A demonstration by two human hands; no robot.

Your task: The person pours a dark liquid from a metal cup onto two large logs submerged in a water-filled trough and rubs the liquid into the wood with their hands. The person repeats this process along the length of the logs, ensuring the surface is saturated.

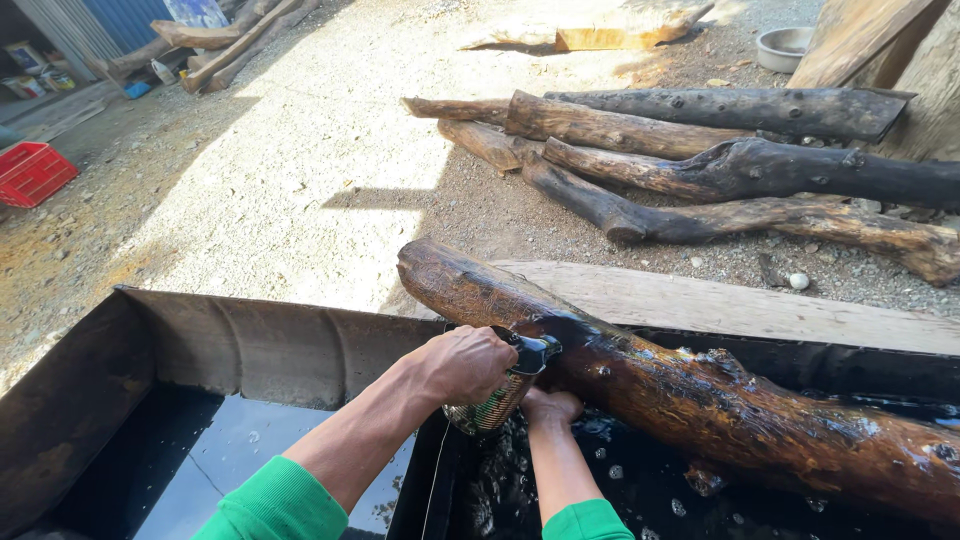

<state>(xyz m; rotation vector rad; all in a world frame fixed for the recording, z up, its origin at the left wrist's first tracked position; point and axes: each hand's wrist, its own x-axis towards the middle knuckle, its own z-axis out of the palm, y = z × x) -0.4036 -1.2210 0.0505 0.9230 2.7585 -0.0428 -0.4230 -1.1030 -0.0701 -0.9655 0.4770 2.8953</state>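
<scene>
A small dark container (515,375) is gripped by the left hand (462,363) against the wet log (700,400); right hand (550,406) pressed under the log, grip not discernible.

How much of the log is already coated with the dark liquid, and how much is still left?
Looks done: the log is wet and glossy from about the hands to its right end over the trough. In hand: the left hand tips a small cup of dark liquid onto it, and the right hand touches its underside. Left: the end beyond the trough rim looks dry and lighter.
</scene>
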